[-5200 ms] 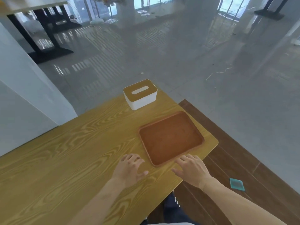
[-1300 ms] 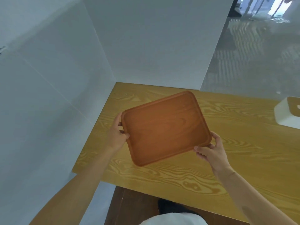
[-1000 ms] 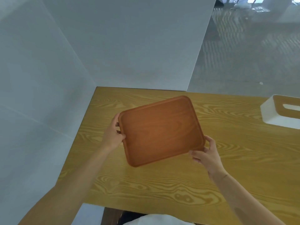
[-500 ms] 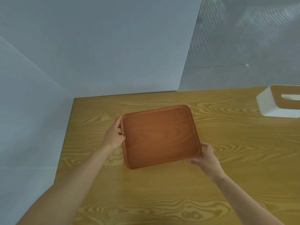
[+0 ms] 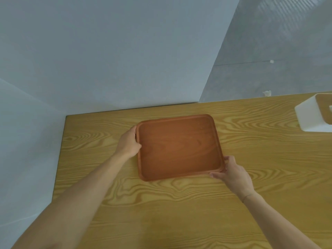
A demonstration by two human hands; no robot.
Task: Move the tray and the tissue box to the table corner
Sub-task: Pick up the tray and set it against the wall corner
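A reddish-brown wooden tray (image 5: 179, 146) with a low rim lies flat over the yellow wood-grain table (image 5: 179, 203), a short way from the far left corner. My left hand (image 5: 128, 142) grips its left edge, thumb on the rim. My right hand (image 5: 231, 172) holds its near right corner. Whether the tray rests on the table or hovers just above it I cannot tell. The white tissue box (image 5: 313, 115) with a wooden lid stands at the far right, cut off by the frame edge.
White partition walls (image 5: 107, 60) close in the table's far left corner on two sides. Grey shiny floor (image 5: 278, 51) shows beyond the table's far edge on the right.
Both hands have carried the tray across the table toward the walled corner, turned it square with the table edges and lowered it. The tissue box has stayed in place.
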